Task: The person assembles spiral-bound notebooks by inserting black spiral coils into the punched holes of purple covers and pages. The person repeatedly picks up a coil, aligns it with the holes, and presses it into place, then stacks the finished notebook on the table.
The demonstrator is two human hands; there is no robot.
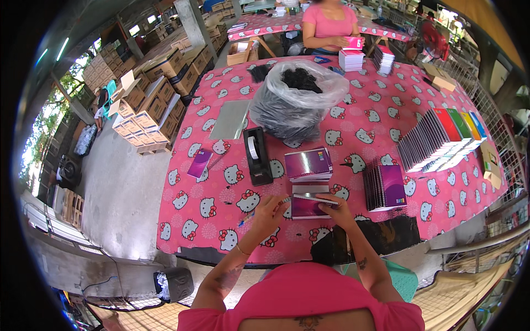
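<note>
Just in front of me on the pink patterned tablecloth (210,231) lies a purple-covered notebook (307,206). My right hand (338,209) grips it at the right edge, thumb on top. By its left edge is my left hand (270,212), fingers curled together; what they hold, if anything, is too small to make out. Beyond the notebook sits a stack of purple notebooks (307,163). Farther left stands a black tape dispenser (258,160) with a pale roll. To the right, a row of spiral-bound purple notebooks (386,186) stands close together.
A large clear plastic bag (287,110) of black spiral bindings stands mid-table. Multicoloured spiral notebooks (441,138) line the right side. A clear sheet (231,119) and a purple cover (200,163) lie left. Across the table, a person in pink (330,27) handles booklets. Stacked cartons (152,113) stand left.
</note>
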